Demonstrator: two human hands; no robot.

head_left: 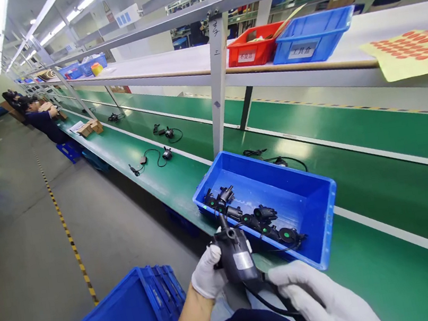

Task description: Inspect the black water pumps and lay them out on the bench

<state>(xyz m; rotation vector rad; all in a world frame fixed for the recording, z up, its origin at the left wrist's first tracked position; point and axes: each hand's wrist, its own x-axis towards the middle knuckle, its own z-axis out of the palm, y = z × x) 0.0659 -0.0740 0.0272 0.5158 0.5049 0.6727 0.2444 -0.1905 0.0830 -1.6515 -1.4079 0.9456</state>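
Observation:
My left hand (pixel 209 273), in a white glove, grips a small black pump (pixel 234 256) with a nozzle on top and a silver label on its side. The pump is held up in front of the near wall of a blue bin (pixel 304 198). My right hand (pixel 324 294), also gloved, is closed around the pump's black cable (pixel 270 306) just right of the pump; its fingertips are close to the pump's lower end. Inside the bin lie several more black pumps (pixel 264 213), some with green dots, along its near side.
The green workbench (pixel 379 243) runs away to the far left, with pumps and cables (pixel 167 154) spaced along it. A metal post (pixel 216 85) rises behind the bin. Red (pixel 249 48) and blue (pixel 314 35) trays sit on the shelf. Stacked blue crates (pixel 117 320) stand at left; a co-worker (pixel 45 118) sits farther off.

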